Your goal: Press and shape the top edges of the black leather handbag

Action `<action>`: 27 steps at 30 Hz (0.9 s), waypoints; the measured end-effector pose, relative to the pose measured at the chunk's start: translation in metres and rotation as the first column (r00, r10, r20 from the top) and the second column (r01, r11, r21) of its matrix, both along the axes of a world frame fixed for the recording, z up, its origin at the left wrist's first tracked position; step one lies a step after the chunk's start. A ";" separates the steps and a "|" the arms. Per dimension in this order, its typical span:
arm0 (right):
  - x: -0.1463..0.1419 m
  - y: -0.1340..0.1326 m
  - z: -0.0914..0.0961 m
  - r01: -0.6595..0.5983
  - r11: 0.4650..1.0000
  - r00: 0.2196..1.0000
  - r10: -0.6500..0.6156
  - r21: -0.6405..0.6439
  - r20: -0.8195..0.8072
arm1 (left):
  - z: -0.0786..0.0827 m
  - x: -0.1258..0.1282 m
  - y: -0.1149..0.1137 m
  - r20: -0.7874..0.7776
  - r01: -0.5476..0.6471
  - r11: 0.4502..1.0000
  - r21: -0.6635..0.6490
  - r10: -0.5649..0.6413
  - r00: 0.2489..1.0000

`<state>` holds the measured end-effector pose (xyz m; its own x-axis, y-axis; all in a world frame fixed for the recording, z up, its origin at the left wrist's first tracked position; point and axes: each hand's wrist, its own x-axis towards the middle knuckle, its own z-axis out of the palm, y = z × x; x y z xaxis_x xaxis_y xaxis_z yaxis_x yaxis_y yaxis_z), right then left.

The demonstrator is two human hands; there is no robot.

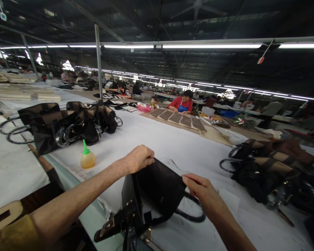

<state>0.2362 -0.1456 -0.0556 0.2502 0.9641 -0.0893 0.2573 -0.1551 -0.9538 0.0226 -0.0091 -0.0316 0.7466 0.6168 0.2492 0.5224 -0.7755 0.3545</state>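
Observation:
A black handbag (159, 188) with a rounded handle and gold-coloured metal fittings is held in front of me, over the near edge of the white-covered table. My left hand (140, 158) grips the bag's upper edge at its far left corner, fingers closed. At the right end of that same edge, my right hand (197, 184) pinches the rim between thumb and fingers. The handle (191, 219) hangs below the right hand. A dark strap with a buckle (112, 223) sticks out at the lower left. The bag's underside is partly out of sight.
Several black handbags (49, 122) stand at the left, and more bags (261, 170) at the right. A round bottle with a green nozzle (88, 158) sits left of my arm. Across the white table (136, 132), a person in red (181, 104) works near brown panels (178, 118).

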 end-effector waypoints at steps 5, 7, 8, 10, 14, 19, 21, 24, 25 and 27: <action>0.005 -0.004 -0.002 0.045 0.999 0.999 -0.045 0.016 -0.002 | -0.003 0.002 0.001 0.003 -0.009 1.000 0.009 0.009 1.000; 0.004 -0.006 -0.001 0.053 0.998 0.998 -0.053 0.016 -0.015 | -0.004 0.002 0.001 0.005 -0.008 1.000 0.018 0.008 1.000; 0.004 -0.006 -0.001 0.051 0.999 0.998 -0.050 0.017 -0.024 | -0.004 0.002 0.001 0.004 -0.007 1.000 0.023 0.007 1.000; 0.005 -0.009 -0.001 0.040 0.999 0.998 -0.039 0.022 -0.038 | -0.004 0.001 0.001 0.001 -0.009 1.000 0.027 0.009 1.000; 0.013 -0.012 -0.006 0.039 0.999 0.997 -0.037 0.032 -0.066 | -0.003 0.001 0.000 -0.010 -0.024 0.999 0.029 0.024 1.000; 0.011 -0.008 0.001 0.063 0.995 0.997 -0.059 0.083 -0.051 | -0.004 0.002 0.002 -0.029 -0.034 0.999 0.034 0.035 0.999; 0.002 -0.004 0.008 0.027 0.997 0.999 -0.029 0.070 0.032 | -0.004 0.002 0.003 -0.022 -0.034 0.999 0.030 0.034 0.999; -0.013 0.001 0.013 0.011 0.995 0.995 -0.020 0.097 0.093 | -0.005 0.001 0.003 -0.004 -0.025 0.999 0.020 0.025 1.000; -0.016 0.002 0.011 0.019 0.994 0.995 -0.029 0.103 0.091 | -0.005 0.000 0.003 0.000 -0.021 1.000 0.013 0.021 1.000; -0.016 0.002 0.005 0.029 0.996 0.997 -0.035 0.087 0.066 | -0.004 -0.001 0.002 0.008 -0.012 1.000 -0.007 0.012 1.000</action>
<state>0.2206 -0.1440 -0.0508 0.2840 0.9588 0.0116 0.3175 -0.0826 -0.9447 0.0219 -0.0068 -0.0360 0.7373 0.6272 0.2508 0.5286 -0.7669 0.3638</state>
